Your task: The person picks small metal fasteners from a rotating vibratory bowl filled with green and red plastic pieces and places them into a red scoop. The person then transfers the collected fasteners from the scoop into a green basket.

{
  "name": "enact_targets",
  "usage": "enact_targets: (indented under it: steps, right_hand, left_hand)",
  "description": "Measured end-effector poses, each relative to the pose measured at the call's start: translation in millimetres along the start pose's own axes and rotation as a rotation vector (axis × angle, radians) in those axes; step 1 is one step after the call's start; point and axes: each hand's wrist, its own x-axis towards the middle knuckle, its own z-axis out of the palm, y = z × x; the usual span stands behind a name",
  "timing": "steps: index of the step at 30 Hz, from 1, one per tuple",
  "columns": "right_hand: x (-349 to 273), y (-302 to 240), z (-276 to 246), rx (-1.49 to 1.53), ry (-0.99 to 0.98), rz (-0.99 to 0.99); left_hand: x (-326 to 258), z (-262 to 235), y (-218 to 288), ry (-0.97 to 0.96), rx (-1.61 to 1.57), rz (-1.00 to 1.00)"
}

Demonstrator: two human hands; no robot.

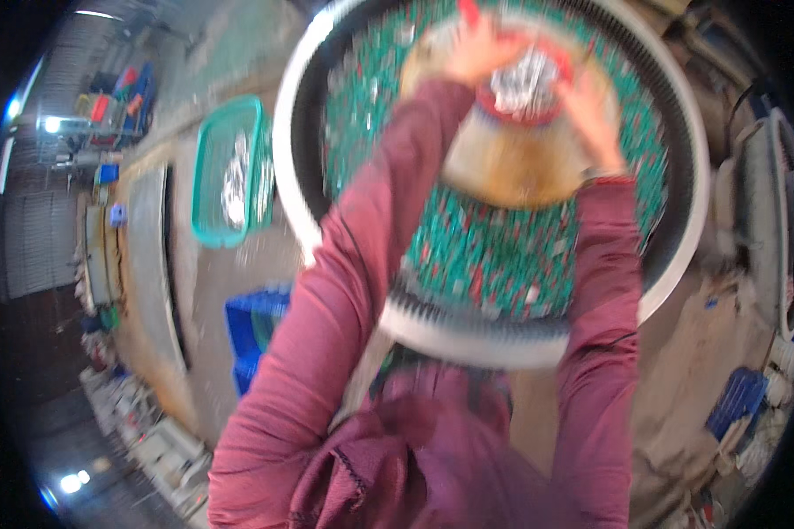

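Note:
A red round basket (551,116) with crumpled-looking silvery metal pieces (528,84) in it is over the pale, yellow-stained central dome (512,167) of a large round tub. My left hand (483,51) is at its far left edge, thumb lying along the red rim. A small red thing shows by that hand's fingertips, too blurred to name. On the right side, my right hand (591,115) grips the basket's edge. Whether the basket rests on the dome cannot be made out. Around the dome, green and red small chips (494,256) fill the tub.
The tub's thick white rim (476,344) curves close in front of my body. Left of it stands a green plastic basket (205,189) with silvery pieces inside. A blue crate (245,353) sits nearer me. At right lies a blue container (737,401) by a wall of clutter.

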Motion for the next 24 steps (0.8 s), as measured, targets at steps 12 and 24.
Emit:
enact_targets:
  steps: [12, 24]
  right_hand:
    - [-276.7, 57.1, 79.8, -0.927, -1.028, 0.649]
    - [-320.3, 92.4, 156.3, -0.929, -1.071, 0.349]
  left_hand:
    - [-390.7, 37.4, -124.1, -1.151, 0.471, 0.023]
    - [-346.4, -0.3, -107.5, -1.061, -0.333, -0.27]
